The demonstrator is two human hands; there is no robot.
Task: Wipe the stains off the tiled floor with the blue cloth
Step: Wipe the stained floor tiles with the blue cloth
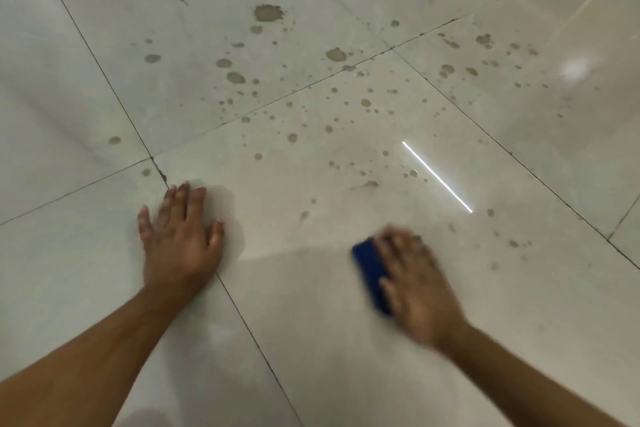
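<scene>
My right hand [417,284] presses flat on the blue cloth [370,270], which shows at the hand's left side on the pale tiled floor [311,340]. The hand is blurred by motion. My left hand [180,236] lies flat on the floor with fingers spread, holding nothing. Brown stains [266,13] speckle the tiles beyond both hands, with large blotches far off and many small spots [363,102] nearer. The tile patch right around the cloth looks free of spots.
Dark grout lines [242,315] cross the floor diagonally. A bright strip of reflected light [437,177] lies on the tile ahead of my right hand. A glossier beige tiled area [571,28] begins at the upper right.
</scene>
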